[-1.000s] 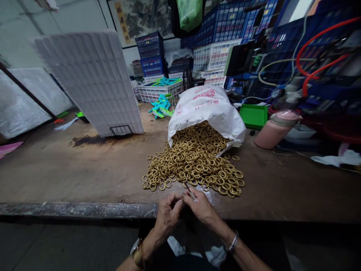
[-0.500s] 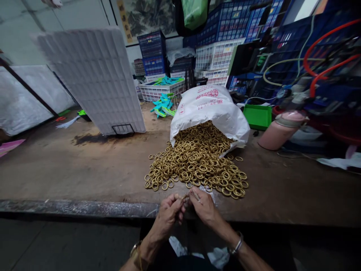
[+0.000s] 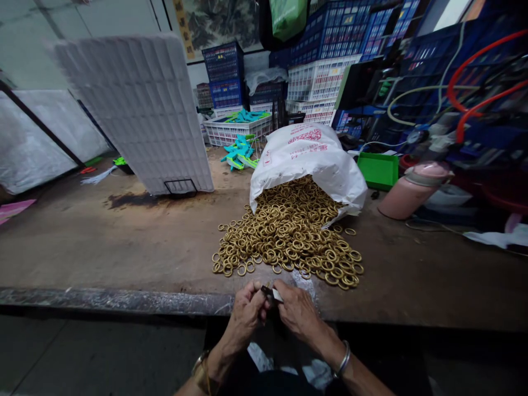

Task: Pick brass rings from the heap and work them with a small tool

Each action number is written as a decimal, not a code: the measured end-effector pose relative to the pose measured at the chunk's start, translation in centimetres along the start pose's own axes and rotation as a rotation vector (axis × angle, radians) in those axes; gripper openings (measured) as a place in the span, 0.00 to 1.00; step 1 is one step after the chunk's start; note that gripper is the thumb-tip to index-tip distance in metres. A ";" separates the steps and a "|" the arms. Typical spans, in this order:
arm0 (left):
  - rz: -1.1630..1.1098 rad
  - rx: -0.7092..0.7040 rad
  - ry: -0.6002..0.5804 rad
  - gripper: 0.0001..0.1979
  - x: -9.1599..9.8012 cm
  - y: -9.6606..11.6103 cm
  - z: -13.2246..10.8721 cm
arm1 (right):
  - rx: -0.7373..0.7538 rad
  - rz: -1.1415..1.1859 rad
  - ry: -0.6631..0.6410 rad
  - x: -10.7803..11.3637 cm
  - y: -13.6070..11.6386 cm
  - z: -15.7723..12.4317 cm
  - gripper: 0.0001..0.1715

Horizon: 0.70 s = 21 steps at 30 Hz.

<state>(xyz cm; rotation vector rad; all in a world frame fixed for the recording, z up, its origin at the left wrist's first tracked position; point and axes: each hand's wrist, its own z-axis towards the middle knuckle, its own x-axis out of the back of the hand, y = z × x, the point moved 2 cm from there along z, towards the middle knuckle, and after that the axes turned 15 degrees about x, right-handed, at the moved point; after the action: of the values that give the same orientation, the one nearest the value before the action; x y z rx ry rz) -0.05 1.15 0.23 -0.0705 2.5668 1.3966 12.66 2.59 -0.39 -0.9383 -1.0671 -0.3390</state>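
At the table's front edge, my left hand (image 3: 247, 307) is closed, pinching a small gold ring (image 3: 268, 286) that is mostly hidden by the fingers. My right hand (image 3: 297, 309) is closed around a small flat tool (image 3: 277, 296) with a pale part and a dark end; its exact kind is unclear. The dark end meets the ring at my left fingertips. Just beyond both hands spreads a heap of gold rings (image 3: 284, 239), spilling from the mouth of a white woven sack (image 3: 305, 151) that lies on its side.
A tall white ribbed panel (image 3: 140, 115) leans in a black wire stand on the wooden table (image 3: 103, 253). Teal and green plastic pieces (image 3: 239, 151) lie behind the heap. To the right are a green tray (image 3: 377, 170) and a pink bottle (image 3: 414, 190). Stacked crates (image 3: 315, 82) line the back.
My right hand has turned and shifted slightly downward, bringing the tool's pale part and dark end into sight against the ring. My left hand keeps its pinch in nearly the same place.
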 end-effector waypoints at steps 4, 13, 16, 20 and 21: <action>-0.113 0.028 -0.046 0.16 0.3 -0.3 -0.9 | -0.047 -0.101 -0.048 -0.1 0.0 0.5 0.15; -0.410 0.113 -0.173 0.12 1.5 -1.1 -3.3 | -0.064 -0.160 -0.003 -0.6 -0.6 5.0 0.15; -0.512 0.134 -0.101 0.12 2.3 -1.1 -3.0 | -0.077 -0.212 -0.003 -1.5 -1.5 6.2 0.17; -0.611 0.161 -0.093 0.10 3.4 -0.9 -2.7 | -0.074 -0.293 -0.006 -2.4 -1.8 6.8 0.21; -0.636 0.178 -0.114 0.10 3.7 -0.9 -2.6 | -0.074 -0.300 -0.004 -2.4 -1.7 6.9 0.21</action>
<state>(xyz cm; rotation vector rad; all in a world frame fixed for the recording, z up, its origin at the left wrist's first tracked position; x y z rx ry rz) -3.93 -1.30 0.05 -0.6867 2.2598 0.9000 6.33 6.56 -0.57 -0.8440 -1.2074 -0.6272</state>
